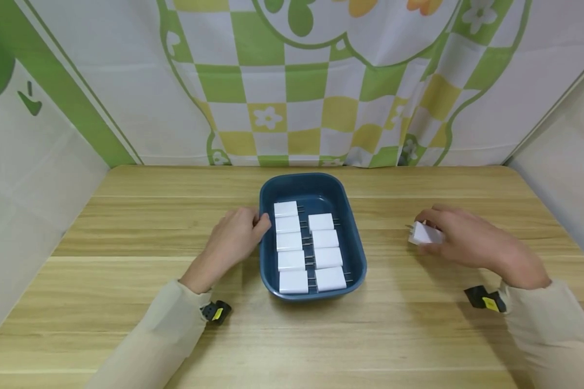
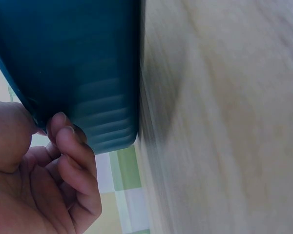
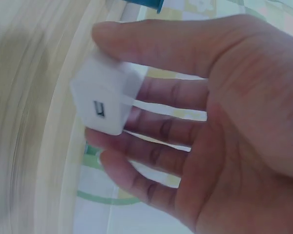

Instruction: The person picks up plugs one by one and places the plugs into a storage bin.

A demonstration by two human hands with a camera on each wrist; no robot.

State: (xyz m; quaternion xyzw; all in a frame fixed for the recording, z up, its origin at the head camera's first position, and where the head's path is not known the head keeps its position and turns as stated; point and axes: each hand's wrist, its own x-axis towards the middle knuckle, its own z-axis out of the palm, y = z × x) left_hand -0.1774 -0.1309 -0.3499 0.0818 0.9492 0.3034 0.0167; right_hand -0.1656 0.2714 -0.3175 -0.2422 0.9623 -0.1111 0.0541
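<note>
My right hand (image 1: 472, 237) grips a white USB wall charger (image 1: 425, 234) over the table, to the right of the blue tray. Its prongs point left in the head view, and a USB port shows on the charger (image 3: 105, 97) in the right wrist view. With thumb and curled fingers, my left hand (image 1: 236, 232) pinches the left rim of the dark blue tray (image 1: 354, 237). The left wrist view shows the thumb and fingertips (image 2: 63, 136) right at that rim. Inside the tray, several white chargers (image 1: 291, 241) lie in two columns, prongs to the right.
The wooden table (image 1: 126, 259) carries the tray near its middle. A green, white and yellow checked curtain (image 1: 306, 108) hangs along the far edge, with white cloth walls (image 1: 564, 135) at both sides. Each wrist wears a small black camera (image 1: 216, 312).
</note>
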